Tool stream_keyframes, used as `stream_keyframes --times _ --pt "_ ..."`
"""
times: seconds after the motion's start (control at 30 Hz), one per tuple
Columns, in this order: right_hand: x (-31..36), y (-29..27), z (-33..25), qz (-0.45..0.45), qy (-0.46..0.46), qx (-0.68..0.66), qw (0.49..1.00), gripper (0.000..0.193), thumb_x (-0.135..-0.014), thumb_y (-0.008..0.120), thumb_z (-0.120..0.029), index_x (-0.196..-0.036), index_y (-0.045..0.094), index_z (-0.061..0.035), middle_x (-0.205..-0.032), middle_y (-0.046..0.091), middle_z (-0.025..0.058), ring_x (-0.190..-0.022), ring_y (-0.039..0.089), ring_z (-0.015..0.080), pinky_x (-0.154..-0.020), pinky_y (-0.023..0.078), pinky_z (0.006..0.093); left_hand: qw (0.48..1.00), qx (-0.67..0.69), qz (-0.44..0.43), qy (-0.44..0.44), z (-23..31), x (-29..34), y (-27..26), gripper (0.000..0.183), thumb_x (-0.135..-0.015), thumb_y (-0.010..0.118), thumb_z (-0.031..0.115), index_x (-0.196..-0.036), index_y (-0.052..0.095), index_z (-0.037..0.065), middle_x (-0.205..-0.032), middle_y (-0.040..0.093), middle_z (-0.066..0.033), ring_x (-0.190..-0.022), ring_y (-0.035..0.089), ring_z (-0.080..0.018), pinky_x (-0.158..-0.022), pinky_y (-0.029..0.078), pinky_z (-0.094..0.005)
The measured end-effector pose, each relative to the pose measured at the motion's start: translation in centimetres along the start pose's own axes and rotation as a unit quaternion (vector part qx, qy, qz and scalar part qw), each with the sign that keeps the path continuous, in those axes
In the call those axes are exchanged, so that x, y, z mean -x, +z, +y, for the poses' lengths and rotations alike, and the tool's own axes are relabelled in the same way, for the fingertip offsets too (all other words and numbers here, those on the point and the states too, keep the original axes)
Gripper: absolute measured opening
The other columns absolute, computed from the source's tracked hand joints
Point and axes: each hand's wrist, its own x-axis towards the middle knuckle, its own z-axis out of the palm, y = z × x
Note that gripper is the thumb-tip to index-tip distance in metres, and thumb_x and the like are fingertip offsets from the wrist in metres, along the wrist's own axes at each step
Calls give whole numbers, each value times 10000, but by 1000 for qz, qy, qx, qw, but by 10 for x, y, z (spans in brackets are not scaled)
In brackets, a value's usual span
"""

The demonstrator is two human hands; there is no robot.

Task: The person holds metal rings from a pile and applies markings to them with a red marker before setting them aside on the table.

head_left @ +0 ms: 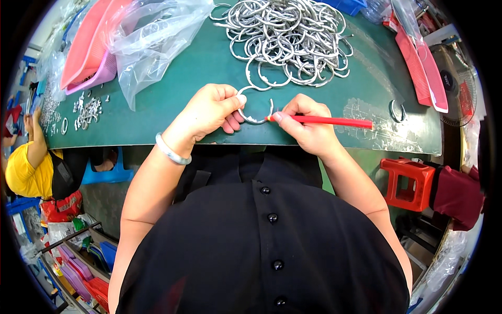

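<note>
Head view: the left hand (212,107) is nearly closed, its thumb pinching one silver-grey ring (252,120) against the index finger, the other fingers curled loosely below. That ring is a thin, rounded band with an open gap toward its upper right, held just above the near edge of the green table (141,124). The right hand (308,125) is also drawn together, thumb and fingers pinching one slim red stick-shaped tool (334,122) like a pen; its yellow-banded tip is at the ring's lower right side, though I cannot tell how firmly it presses. Just beyond the hands spreads one large heap of similar rings (287,39), glossy, tangled and too many to count. One lone ring (398,111) lies well apart, to the right. At the left are one crumpled clear plastic bag (157,44), one pink basket (86,52) and one purple basket (104,73), with a scatter of small whitish pieces (89,112) nearby, uncounted. One smooth, pale bangle (173,150) circles the left wrist. Beside the table, at the right, stands one red plastic stool (389,180)
</note>
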Motion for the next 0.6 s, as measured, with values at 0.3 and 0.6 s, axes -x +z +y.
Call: stream_keyframes --times 0.3,0.6 --pt "1 -3 1 -6 6 -33 999 207 -738 643 -123 -637 494 -20 -576 534 42 -532 482 81 -469 372 237 1000 0 7 -8 1 0 0 218 -859 513 203 -724 540 34 -607 561 -39 -487 539 -91 -432 435 -182" --pt "2 -3 5 -21 -1 -35 999 206 -736 639 -130 -636 496 -21 -566 540 50 -519 488 88 -468 378 239 1000 4 7 -10 1 0 0 229 -860 511 211 -717 539 34 -602 561 -40 -483 537 -90 -430 434 -181"
